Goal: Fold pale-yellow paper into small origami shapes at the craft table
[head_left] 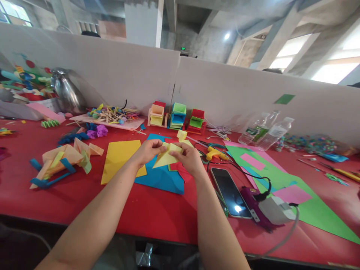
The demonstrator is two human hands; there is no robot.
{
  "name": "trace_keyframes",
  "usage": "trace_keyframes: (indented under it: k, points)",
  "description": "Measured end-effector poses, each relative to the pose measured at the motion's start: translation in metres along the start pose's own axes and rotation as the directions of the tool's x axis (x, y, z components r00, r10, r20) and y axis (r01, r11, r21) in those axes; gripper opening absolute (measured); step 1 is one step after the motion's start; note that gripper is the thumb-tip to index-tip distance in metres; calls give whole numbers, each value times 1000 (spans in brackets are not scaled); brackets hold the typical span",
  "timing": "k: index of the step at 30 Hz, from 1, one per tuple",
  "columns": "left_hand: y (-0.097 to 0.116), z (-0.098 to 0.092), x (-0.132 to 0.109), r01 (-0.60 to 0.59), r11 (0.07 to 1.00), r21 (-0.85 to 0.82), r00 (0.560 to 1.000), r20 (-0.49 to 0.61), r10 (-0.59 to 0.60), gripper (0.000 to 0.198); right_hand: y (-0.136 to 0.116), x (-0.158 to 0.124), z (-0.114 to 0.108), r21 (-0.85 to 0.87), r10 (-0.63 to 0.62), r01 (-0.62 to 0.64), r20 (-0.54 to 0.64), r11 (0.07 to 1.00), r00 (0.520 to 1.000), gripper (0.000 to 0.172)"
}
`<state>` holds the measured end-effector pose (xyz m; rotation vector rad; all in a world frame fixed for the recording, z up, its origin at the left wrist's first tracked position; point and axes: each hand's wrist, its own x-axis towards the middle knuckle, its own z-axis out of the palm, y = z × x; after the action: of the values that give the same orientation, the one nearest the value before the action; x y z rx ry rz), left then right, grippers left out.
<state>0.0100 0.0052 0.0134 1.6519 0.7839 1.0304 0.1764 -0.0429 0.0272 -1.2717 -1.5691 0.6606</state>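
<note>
Between both hands I hold a piece of pale yellow folded paper (162, 160) above the red table. My left hand (149, 150) pinches its left upper edge, thumb and fingers closed. On the other side my right hand (189, 156) grips the right edge, with its thumb pressed on the front. Beneath lie a blue paper sheet (165, 182) and, to the left, a yellow paper sheet (119, 159). Some red paper (184, 173) shows below my right hand. A small pale yellow folded piece (182, 135) stands just behind the hands.
A phone (231, 192) and a purple power strip (260, 212) with cables lie to the right, near a yellow glue gun (216, 153). Plastic bottles (274, 133) lean at the back right. Folded paper boxes (177, 115) line the partition; a peach paper figure (63, 159) sits left.
</note>
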Motion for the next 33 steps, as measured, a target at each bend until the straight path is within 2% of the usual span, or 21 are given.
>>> trace_keyframes:
  k: [4, 12, 22, 28, 33]
  points:
    - [3, 3, -1, 10, 998, -54, 1000, 19, -9, 34, 3, 2, 2, -13, 6, -6, -53, 1000, 999, 31]
    - [-1, 6, 0, -14, 996, -92, 999, 29, 17, 31, 10, 4, 3, -16, 24, -26, -125, 1000, 992, 38]
    - [7, -7, -3, 0, 996, -86, 989, 145, 12, 21, 5, 3, 2, -11, 24, -26, -158, 1000, 987, 37]
    - [9, -3, -4, -6, 994, -113, 993, 114, 19, 28, -2, 1, 2, -36, 0, -8, -217, 999, 976, 34]
    - [9, 1, -4, -37, 992, -117, 994, 94, 49, 25, -4, 0, 5, -31, -13, 6, -233, 999, 972, 31]
